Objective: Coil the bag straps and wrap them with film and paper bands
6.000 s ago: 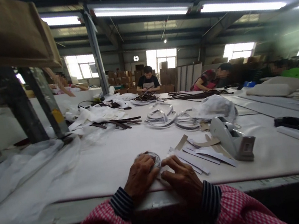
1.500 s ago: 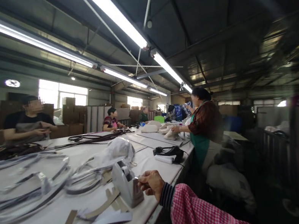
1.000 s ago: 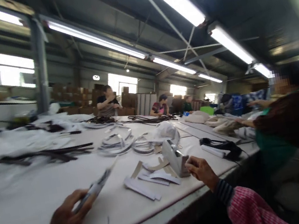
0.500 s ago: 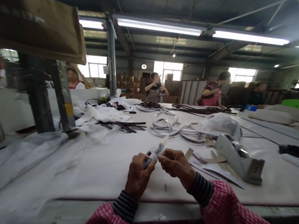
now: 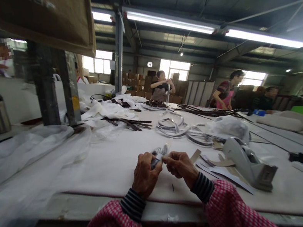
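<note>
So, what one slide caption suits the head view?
Left hand holding a small bundle, right hand close beside it, over a white table with a tape dispenser.

Small grey-and-white bundle [image 5: 158, 158], partly hidden, aslant in the left hand [image 5: 145, 175].

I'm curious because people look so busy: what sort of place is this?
It looks like a workshop or small factory. There's a big table with dark straps on it, people who seem to be working beyond it, and stacked boxes at the back.
</note>
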{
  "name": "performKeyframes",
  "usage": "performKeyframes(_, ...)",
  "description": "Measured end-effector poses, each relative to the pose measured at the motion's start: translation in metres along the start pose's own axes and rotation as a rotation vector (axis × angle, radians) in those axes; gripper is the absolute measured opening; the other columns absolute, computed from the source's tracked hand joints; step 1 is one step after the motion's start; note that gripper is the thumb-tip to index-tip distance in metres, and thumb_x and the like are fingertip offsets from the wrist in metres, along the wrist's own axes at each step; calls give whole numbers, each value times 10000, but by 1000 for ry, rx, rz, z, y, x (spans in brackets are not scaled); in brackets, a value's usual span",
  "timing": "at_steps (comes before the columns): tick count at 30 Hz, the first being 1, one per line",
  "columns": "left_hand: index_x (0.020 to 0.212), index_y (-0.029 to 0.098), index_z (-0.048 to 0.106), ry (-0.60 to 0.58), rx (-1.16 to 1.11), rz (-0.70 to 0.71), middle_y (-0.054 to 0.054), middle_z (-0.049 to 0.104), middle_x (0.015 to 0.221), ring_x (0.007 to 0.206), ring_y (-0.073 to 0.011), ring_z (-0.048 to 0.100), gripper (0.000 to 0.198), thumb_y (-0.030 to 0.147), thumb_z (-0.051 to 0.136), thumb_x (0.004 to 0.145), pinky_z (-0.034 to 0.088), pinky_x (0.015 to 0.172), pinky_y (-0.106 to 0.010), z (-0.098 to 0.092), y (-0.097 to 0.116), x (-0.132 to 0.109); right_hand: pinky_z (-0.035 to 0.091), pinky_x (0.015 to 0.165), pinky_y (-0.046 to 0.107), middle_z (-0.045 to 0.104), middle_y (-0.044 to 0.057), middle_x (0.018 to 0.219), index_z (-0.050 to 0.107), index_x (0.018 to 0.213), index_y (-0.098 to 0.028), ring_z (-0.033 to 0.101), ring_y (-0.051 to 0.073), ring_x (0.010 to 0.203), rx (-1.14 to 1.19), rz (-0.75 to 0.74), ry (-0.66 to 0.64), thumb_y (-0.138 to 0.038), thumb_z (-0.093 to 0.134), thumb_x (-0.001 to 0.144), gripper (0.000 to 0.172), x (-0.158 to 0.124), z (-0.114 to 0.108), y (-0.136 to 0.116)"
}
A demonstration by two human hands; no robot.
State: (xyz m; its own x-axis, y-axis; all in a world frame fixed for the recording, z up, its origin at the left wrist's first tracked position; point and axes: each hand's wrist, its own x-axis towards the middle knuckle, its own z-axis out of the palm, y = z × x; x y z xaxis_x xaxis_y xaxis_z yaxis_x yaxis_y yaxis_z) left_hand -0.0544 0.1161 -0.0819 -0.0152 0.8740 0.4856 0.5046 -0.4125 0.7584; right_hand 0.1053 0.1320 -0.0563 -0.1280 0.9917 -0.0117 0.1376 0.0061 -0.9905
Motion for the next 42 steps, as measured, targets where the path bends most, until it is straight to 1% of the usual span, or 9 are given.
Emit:
performKeyframes(9,688,184,536,-180,-622,-251,46,481,592,552,-120,412,366,506,649,822,314,516,-244,-7,-3,4,188,355,188,466,-48,443,528,656,-167,330,46,351,48,-142,-151,-697,640,818,566,8,6,12)
performKeyframes(16,764,179,523,-181,-772,-323,30,514,635,556,-116,465,405,564,613,851,385,523,-235,-2,-8,6,227,359,214,491,-52,506,507,684,-193,336,68,365,135,-184,-151,-635,683,792,488,25,13,31)
performKeyframes(20,768,182,499,-176,-749,-340,35,489,649,551,-108,431,404,555,630,850,365,513,-230,-1,-5,7,382,498,239,543,-27,604,553,698,-186,456,107,513,88,-345,-32,-460,723,800,339,24,9,35)
performKeyframes(23,734,184,479,-139,-689,-321,48,440,649,575,-100,381,418,546,658,841,327,518,-219,-2,-3,10,458,676,279,628,29,822,654,933,-186,560,165,727,-267,-730,145,-294,632,897,116,16,7,32)
performKeyframes(26,704,201,434,-115,-616,-270,62,384,646,593,-105,343,421,533,645,853,313,528,-219,-3,-3,11,476,730,295,645,76,1011,644,1184,-235,586,219,936,-621,-1021,214,-190,469,997,260,8,9,28)
performKeyframes(30,679,221,407,-69,-476,-185,59,371,637,601,-127,357,380,494,591,871,345,545,-236,-5,-3,5,474,689,282,636,66,950,616,1250,-238,600,220,904,-748,-1055,196,-146,453,1003,310,4,13,29)
performKeyframes(35,785,217,601,9,-276,-111,-24,601,784,763,-212,544,288,503,620,818,472,673,-297,0,1,2,436,627,276,657,48,920,589,1311,-254,647,209,814,-864,-992,201,-100,497,956,398,5,14,34)
performKeyframes(38,763,206,606,37,-209,-68,-22,600,768,742,-209,551,312,512,604,822,476,682,-310,2,4,2,443,622,263,683,63,1022,523,1393,-261,672,196,815,-877,-975,185,-72,490,929,502,7,14,36)
performKeyframes(42,698,199,555,106,-202,-159,20,515,642,607,-169,492,415,590,579,838,421,554,-284,-25,5,-18,505,678,274,675,85,1144,302,1530,-220,683,205,904,-743,-1029,128,-74,469,896,672,7,12,38)
